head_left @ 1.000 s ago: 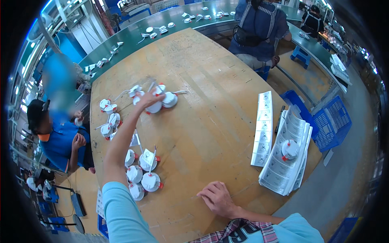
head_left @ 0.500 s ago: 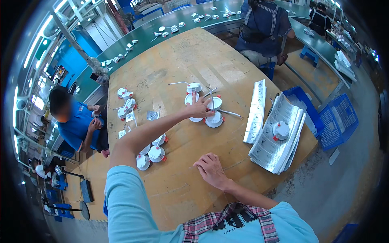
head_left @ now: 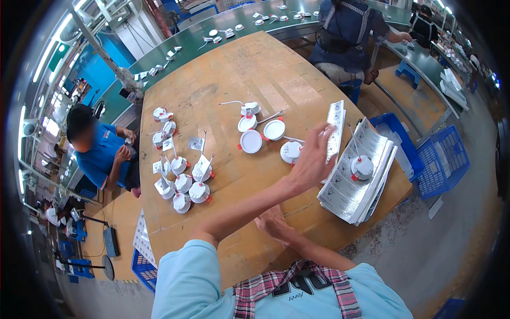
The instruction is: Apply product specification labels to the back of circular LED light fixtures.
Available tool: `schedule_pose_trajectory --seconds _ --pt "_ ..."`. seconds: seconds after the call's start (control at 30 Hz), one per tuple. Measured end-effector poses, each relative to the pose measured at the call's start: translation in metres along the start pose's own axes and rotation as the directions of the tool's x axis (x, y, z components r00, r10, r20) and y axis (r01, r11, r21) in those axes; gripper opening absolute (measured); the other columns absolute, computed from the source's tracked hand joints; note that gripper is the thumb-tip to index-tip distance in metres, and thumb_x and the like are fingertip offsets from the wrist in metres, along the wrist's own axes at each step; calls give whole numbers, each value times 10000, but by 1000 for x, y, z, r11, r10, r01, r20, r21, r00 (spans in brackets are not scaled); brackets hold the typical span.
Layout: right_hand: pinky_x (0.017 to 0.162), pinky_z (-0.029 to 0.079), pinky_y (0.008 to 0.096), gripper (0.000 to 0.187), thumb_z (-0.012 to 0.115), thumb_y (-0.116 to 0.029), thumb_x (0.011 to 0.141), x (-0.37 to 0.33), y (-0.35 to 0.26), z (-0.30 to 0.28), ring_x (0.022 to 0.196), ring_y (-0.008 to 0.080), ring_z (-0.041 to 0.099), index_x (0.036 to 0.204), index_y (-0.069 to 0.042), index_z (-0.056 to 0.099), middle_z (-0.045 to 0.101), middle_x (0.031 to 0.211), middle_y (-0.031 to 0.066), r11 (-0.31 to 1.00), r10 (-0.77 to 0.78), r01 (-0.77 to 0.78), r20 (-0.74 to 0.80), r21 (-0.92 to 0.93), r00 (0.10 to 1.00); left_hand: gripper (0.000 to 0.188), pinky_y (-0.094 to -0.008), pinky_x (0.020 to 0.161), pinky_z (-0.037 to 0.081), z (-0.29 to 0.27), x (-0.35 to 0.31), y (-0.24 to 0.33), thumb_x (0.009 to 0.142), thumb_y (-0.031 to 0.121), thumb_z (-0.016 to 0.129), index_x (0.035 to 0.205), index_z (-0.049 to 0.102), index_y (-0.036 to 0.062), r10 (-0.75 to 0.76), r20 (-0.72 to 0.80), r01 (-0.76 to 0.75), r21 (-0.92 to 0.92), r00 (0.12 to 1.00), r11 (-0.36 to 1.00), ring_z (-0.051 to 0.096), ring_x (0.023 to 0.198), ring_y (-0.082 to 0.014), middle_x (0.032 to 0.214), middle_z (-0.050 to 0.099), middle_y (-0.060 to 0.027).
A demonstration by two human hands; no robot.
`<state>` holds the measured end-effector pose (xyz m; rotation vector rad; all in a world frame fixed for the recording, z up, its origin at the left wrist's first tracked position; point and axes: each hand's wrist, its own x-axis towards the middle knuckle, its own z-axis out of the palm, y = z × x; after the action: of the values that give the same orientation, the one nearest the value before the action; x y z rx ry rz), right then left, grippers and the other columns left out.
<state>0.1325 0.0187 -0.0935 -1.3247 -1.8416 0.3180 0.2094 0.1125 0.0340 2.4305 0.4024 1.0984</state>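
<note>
My left hand (head_left: 314, 159) is raised with its fingers stretched out, just left of the label stack. Its fingertips lie in front of a narrow strip of printed silvery labels (head_left: 335, 112). Partly behind this hand is a white round downlight (head_left: 289, 151). Several more downlights (head_left: 251, 142) with red clips and wires are grouped at the table's middle, some face up. My right hand (head_left: 272, 220) rests low over the table, its fingers mostly hidden behind my left forearm. One downlight (head_left: 362, 167) sits on the stack of label sheets (head_left: 340, 198).
More downlights (head_left: 199, 192) with small paper tags stand on the left side of the wooden table (head_left: 223, 80). Blue crates (head_left: 443, 159) are beyond its right edge. A co-worker in blue (head_left: 103, 154) is at the left; another person sits by the green conveyor (head_left: 194, 45).
My left hand has left the middle downlights and moved right toward the labels. The downlight under it shifted slightly right. My left forearm now crosses over my right hand.
</note>
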Motion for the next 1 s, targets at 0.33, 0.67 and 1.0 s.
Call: schedule_pose_trajectory --seconds 0.33,0.67,1.0 --pt "757 354 399 202 599 -77 782 8 -6 -4 855 302 422 893 -32 437 431 883 137 902 167 -110 -103 418 981 422 -428 942 400 59 -35 -29 854 270 624 1091 548 -70 -328 331 271 206 885 940 487 1110 -373 1147 527 -249" --pt "860 311 443 239 564 -216 847 1 -7 -24 981 332 414 967 -30 475 469 967 168 716 167 -185 92 674 982 546 -410 880 432 73 -8 -55 844 353 644 1099 507 -110 -476 193 417 278 858 865 534 1025 -372 1049 534 -258" --pt "992 310 511 321 530 -189 859 20 -23 -25 1178 360 433 1128 -15 549 560 1158 158 949 211 -249 197 194 957 589 -482 778 483 76 19 -74 712 304 742 1105 481 -47 -655 262 579 316 708 752 614 921 -419 983 622 -275"
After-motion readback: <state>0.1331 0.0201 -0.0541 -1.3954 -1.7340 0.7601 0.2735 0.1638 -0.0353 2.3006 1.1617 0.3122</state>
